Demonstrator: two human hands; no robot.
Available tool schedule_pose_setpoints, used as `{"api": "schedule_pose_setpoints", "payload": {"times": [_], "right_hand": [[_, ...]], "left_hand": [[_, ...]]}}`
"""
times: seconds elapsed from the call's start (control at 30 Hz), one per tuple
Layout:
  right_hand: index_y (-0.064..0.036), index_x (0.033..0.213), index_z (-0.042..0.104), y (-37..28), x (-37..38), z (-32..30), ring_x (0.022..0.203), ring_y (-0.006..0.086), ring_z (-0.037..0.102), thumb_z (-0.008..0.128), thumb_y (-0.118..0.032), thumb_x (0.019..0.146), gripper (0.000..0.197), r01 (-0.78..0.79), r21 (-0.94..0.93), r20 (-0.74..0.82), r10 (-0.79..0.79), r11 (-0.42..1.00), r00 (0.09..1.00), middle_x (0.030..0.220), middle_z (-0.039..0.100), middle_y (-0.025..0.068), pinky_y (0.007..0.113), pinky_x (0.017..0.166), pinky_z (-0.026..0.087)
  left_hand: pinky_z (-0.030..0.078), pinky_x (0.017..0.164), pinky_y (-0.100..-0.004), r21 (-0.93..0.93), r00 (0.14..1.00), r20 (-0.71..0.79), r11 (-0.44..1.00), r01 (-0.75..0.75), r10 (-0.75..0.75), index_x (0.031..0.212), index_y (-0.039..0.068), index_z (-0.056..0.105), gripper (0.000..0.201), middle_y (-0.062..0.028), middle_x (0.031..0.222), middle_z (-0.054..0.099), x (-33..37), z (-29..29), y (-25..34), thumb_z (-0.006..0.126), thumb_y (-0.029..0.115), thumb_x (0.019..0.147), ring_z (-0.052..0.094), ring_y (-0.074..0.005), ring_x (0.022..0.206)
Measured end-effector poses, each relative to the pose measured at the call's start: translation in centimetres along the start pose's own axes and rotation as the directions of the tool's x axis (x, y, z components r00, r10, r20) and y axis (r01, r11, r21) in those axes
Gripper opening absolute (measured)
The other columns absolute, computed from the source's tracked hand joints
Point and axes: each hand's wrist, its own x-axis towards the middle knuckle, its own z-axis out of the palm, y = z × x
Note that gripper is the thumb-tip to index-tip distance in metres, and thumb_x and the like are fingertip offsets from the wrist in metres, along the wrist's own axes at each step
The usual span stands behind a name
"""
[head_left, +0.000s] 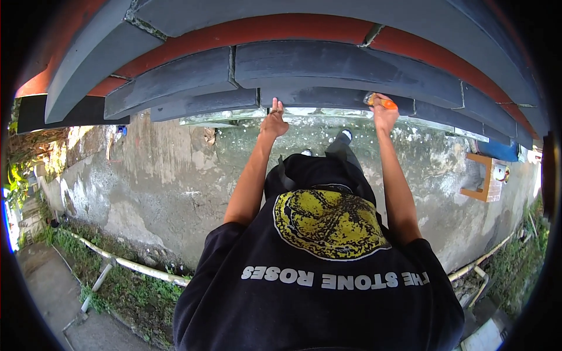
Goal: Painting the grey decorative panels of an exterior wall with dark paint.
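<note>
While both arms extend upward from the black printed shirt (pixel 319 275), the left hand (pixel 273 123) rests its fingertips against the lower edge of the dark grey moulding (pixel 304 96). The left grip is apart: the fingers are spread and flat on the moulding, holding nothing. The right hand (pixel 383 114) is closed around an orange-handled tool (pixel 379 102), with the orange handle protruding from the top of the fist. The tool's working end touches the same lower edge of the moulding, to the right of the left hand; what kind of end it is cannot be told at this size.

The moulding runs in stepped bands across the upper part of the view, with visible joints between segments. A red band (pixel 257 29) lies between the grey steps. Below the moulding, a pale strip (pixel 222 116) follows its underside. A rough, patchy concrete wall (pixel 164 175) drops away beneath. The person's feet (pixel 345 136) appear between the arms. A wooden bracket (pixel 481 178) is fixed to the wall at the right. White pipes (pixel 134 264) run along the overgrown ground at the wall's base.
</note>
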Motion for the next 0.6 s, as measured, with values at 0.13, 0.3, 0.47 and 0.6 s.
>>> {"api": "schedule_pose_setpoints", "payload": {"times": [0.13, 0.3, 0.47, 0.6], "right_hand": [[-0.0065, 0.096, 0.069, -3.1, -0.9, -0.8, 0.078, 0.0339, 0.067, 0.064, -0.014, 0.078, 0.02, 0.35, -0.474, -0.022, -0.408, 0.808, 0.913, 0.088, 0.067, 0.0192, 0.04, 0.072, 0.051], [-0.013, 0.094, 0.07, -1.9, -3.5, 6.0, 0.082, 0.0372, 0.065, 0.067, -0.009, 0.069, 0.026, 0.482, -0.675, 0.323, -0.364, 0.559, 0.874, 0.09, 0.067, 0.0185, 0.045, 0.077, 0.052], [-0.0186, 0.102, 0.069, -1.9, -7.2, 13.6, 0.097, 0.0329, 0.06, 0.064, -0.02, 0.077, 0.026, 0.623, -0.52, 0.577, -0.297, 0.584, 0.761, 0.1, 0.067, 0.0134, 0.043, 0.087, 0.045], [-0.0147, 0.101, 0.069, -3.6, -8.3, 15.4, 0.1, 0.0343, 0.059, 0.065, -0.029, 0.08, 0.025, 0.556, -0.422, 0.523, -0.308, 0.716, 0.795, 0.101, 0.067, 0.0132, 0.043, 0.091, 0.043]], "left_hand": [[0.045, 0.099, -0.0419, 0.035, 0.999, 0.025, 0.999, 0.041, -0.041, 0.15, 0.009, 0.012, 0.086, -0.0064, 0.157, -0.001, -0.4, -0.2, 0.9, 0.055, 0.031, 0.079, 0.047, -0.0316, 0.126], [0.046, 0.099, -0.0409, 0.056, 0.999, 0.031, 0.998, 0.041, -0.043, 0.15, 0.008, 0.011, 0.089, -0.0077, 0.157, -0.003, -0.5, -1.0, 1.6, 0.057, 0.034, 0.078, 0.047, -0.0308, 0.126], [0.045, 0.1, -0.0398, 0.022, 0.998, 0.039, 0.998, 0.057, -0.058, 0.15, 0.008, 0.011, 0.089, -0.0076, 0.157, -0.003, -0.2, -0.8, 1.6, 0.057, 0.034, 0.078, 0.047, -0.0303, 0.127], [0.045, 0.1, -0.0397, 0.024, 0.999, 0.019, 0.999, 0.031, -0.032, 0.15, 0.009, 0.011, 0.089, -0.007, 0.157, -0.003, 0.1, -0.4, 1.5, 0.057, 0.031, 0.077, 0.046, -0.03, 0.127]]}}
